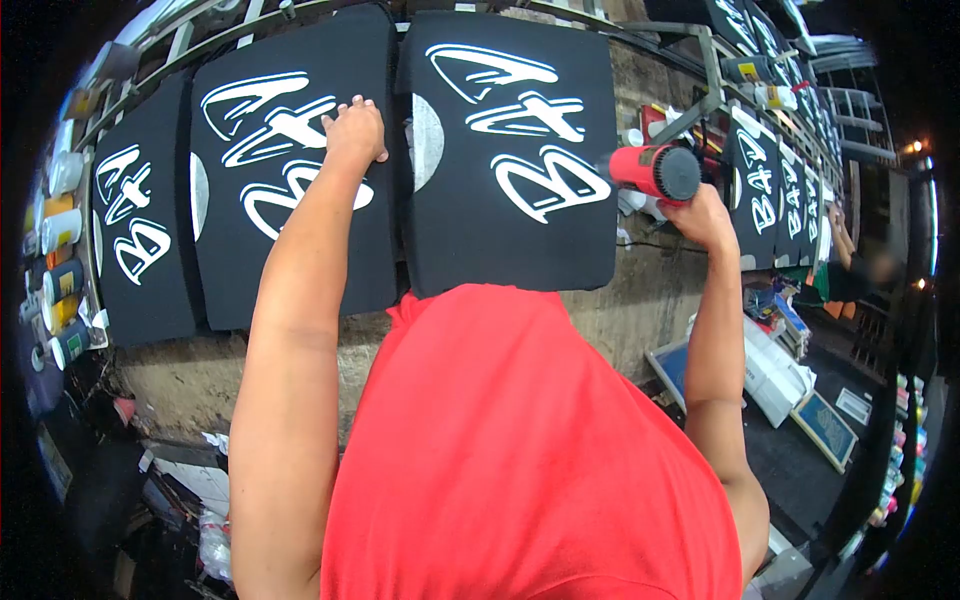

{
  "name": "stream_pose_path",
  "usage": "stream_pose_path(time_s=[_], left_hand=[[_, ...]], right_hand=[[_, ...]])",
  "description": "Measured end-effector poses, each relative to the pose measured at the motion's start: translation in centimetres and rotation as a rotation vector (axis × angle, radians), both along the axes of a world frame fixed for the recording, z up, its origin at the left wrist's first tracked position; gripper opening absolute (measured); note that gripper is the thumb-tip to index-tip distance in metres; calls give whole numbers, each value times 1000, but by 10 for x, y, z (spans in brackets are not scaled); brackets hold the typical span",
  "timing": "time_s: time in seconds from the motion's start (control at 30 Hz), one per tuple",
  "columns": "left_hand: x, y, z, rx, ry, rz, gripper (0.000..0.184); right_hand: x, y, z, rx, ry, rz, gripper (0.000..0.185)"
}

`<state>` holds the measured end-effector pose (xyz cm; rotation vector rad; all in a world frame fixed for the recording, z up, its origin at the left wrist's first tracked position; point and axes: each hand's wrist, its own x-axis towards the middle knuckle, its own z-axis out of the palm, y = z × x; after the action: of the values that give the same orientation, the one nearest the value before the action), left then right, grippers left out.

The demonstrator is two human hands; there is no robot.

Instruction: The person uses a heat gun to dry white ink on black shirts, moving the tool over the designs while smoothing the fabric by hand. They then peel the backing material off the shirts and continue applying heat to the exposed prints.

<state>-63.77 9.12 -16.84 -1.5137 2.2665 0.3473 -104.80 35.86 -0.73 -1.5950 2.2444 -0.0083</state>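
My left hand [357,132] lies with its fingers spread on a black printed fabric panel [350,60], over the white lettering. Gripped in my right hand [703,214] is a red heat gun [638,168] with a black round rear end. Its nozzle points left at the right edge of another black panel [480,250], close to the bottom letter of the white lettering [545,185]. The handle is mostly hidden by my fingers. A pale half-round patch [427,142] shows at that panel's left edge. Farther left lies a third printed panel [150,300].
Paint tubs [62,230] line the far left side. A metal frame [712,75] rises beyond the heat gun. More printed black panels [755,190] lie at the right, with another person [850,270] beyond them. A framed screen [824,430] rests on the floor.
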Motion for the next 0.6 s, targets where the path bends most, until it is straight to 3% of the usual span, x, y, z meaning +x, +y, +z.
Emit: stream_pose_path(time_s=[0.1,0.3,0.4,0.53,0.6], left_hand=[[3,0,-6,-51,-1,-20,91],[-2,2,7,47,32,40,86],[-1,0,7,34,23,26,87],[0,1,6,12,42,16,86],[1,2,2,-3,69,13,89]], right_hand=[[15,-15,7,35,-205,8,37],[39,-21,-4,-13,-110,67,38],[58,-10,2,-125,-374,166,34],[69,21,-17,-119,-122,75,33],[66,40,-12,-91,-305,43,37]])
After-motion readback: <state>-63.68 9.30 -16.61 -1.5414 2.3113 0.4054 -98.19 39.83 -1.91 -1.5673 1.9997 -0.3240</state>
